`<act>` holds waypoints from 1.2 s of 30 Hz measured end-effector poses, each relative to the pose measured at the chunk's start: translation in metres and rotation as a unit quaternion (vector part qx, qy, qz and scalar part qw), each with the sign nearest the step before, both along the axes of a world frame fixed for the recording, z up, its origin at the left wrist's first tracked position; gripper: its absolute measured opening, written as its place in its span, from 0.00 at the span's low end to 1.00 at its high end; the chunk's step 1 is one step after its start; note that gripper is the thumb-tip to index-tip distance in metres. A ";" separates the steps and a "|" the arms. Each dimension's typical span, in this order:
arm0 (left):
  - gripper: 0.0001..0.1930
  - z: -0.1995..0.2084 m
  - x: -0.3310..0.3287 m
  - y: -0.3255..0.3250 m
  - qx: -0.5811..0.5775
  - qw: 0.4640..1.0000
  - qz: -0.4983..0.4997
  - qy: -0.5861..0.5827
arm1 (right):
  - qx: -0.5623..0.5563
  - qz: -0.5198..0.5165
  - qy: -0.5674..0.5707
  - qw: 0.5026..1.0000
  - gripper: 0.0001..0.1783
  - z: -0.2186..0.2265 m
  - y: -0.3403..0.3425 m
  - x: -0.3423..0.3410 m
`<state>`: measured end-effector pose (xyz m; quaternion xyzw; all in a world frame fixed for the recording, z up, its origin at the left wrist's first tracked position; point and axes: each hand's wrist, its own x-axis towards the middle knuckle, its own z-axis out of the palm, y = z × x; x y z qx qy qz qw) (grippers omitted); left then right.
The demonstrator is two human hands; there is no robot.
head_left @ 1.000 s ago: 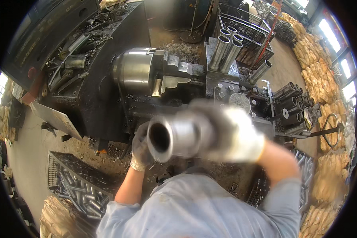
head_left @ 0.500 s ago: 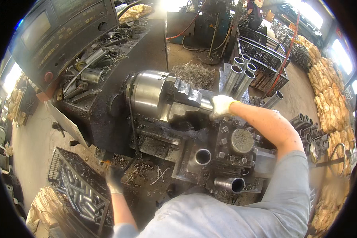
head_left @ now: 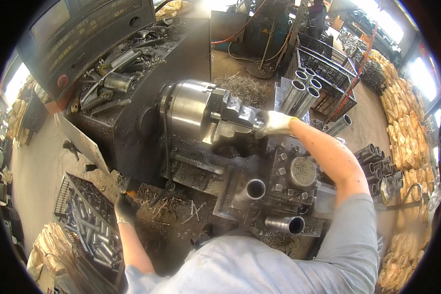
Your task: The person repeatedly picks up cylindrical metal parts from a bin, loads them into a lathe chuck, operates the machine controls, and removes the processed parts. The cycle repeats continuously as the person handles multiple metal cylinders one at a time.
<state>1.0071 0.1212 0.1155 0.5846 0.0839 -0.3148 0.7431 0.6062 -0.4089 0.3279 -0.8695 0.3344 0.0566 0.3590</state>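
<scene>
My right hand (head_left: 275, 123), in a pale glove, is closed round the outer end of a metal tube (head_left: 257, 123) at the jaws of a lathe chuck (head_left: 188, 105). Most of that tube is hidden by the jaws and the glove. Low on the left, my left hand (head_left: 126, 208) wears a glove with a dark palm. It is beside the machine's lower front, near a small orange spot; its fingers are too dark to make out. Below the chuck, a tool post (head_left: 303, 171) with a round cap stands on the carriage, with a short upright tube (head_left: 255, 189) and a lying tube (head_left: 285, 225) nearby.
A crate (head_left: 90, 215) of metal pieces stands left of my left hand. Several upright tubes (head_left: 299, 93) stand behind the tool post, with more tubes (head_left: 375, 161) at right. A control panel (head_left: 78, 44) rises at upper left. Wrapped bundles (head_left: 406, 127) line the right side.
My right hand has moved closer to the chuck, and less of the tube shows between it and the jaws. My left hand has gone left and up, past the crate's corner.
</scene>
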 end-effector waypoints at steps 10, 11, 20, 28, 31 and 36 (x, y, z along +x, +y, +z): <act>0.22 0.120 -0.047 -0.033 0.285 0.663 0.138 -0.679 | -0.258 -0.295 -0.241 0.888 0.26 0.098 0.134 -0.187; 0.21 0.158 -0.043 -0.048 0.181 0.566 0.157 -0.789 | -0.241 -0.370 -0.265 0.857 0.24 0.097 0.157 -0.204; 0.40 0.384 0.107 -0.252 0.502 0.503 -0.131 -0.691 | -0.227 -0.425 -0.188 0.856 0.23 0.056 0.339 -0.238; 0.23 0.321 -0.036 -0.173 0.074 0.460 0.061 -0.883 | -0.132 -0.405 -0.226 0.876 0.23 0.039 0.388 -0.260; 0.15 0.198 -0.159 -0.087 -0.039 0.555 -0.057 -0.829 | -0.053 -0.417 -0.248 0.873 0.33 0.006 0.374 -0.252; 0.15 0.035 -0.276 0.069 0.349 0.712 -0.465 -0.393 | -0.033 -0.280 -0.227 0.932 0.38 -0.039 0.332 -0.226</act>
